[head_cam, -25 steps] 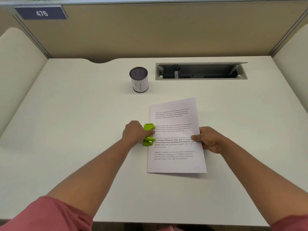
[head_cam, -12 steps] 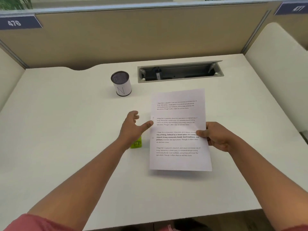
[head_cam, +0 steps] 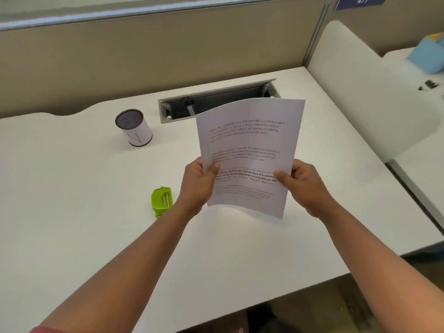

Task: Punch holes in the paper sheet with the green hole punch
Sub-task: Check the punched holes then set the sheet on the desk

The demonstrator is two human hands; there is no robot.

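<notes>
Toward the back of the white desk (head_cam: 72,212), left of its middle, stands a white cylindrical cup (head_cam: 134,128) with a dark mesh top and a letter N on its side. Nearer the front edge, the green hole punch (head_cam: 162,200) lies on the desk by itself, just beside the left wrist, with no hand on it. To its right, the left hand (head_cam: 198,186) pinches the left edge of the paper sheet (head_cam: 249,155), thumb on the printed face and fingers behind. A small punched hole shows at that left edge just above the thumb. The sheet is raised off the desk, tilted and gently bowed, its top edge in front of the open cable tray (head_cam: 216,102) set near the back edge. On the sheet's right edge, the right hand (head_cam: 302,186) grips it likewise, thumb in front.
</notes>
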